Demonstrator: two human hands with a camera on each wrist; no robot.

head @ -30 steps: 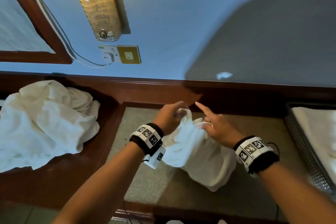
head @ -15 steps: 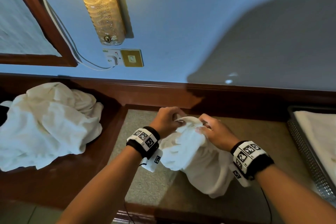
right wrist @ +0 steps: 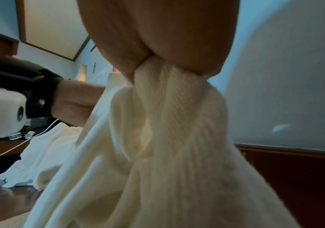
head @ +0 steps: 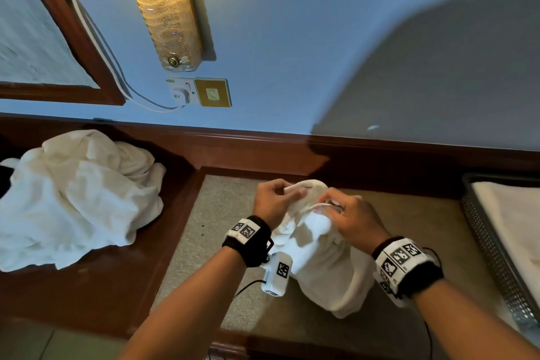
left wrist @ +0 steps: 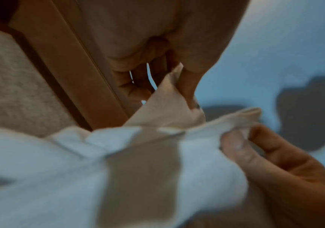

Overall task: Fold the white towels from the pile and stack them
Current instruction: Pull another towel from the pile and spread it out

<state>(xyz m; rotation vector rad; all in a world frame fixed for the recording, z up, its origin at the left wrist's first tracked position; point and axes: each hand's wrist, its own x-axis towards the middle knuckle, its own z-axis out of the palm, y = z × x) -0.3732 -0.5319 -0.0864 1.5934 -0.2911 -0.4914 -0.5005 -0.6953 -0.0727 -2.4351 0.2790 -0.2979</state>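
Since a second ago my right forefinger has curled back onto the hem. Leftward, the pile [head: 76, 199] slumps on dark wood. My left hand [head: 273, 202] pinches the towel [head: 324, 266] edge; my right hand [head: 350, 219] pinches beside it, cloth hanging over the mat [head: 216, 231]. Soft, light ribbed cotton, I judge: grip corners. Folded towels fill the basket [head: 493, 260].
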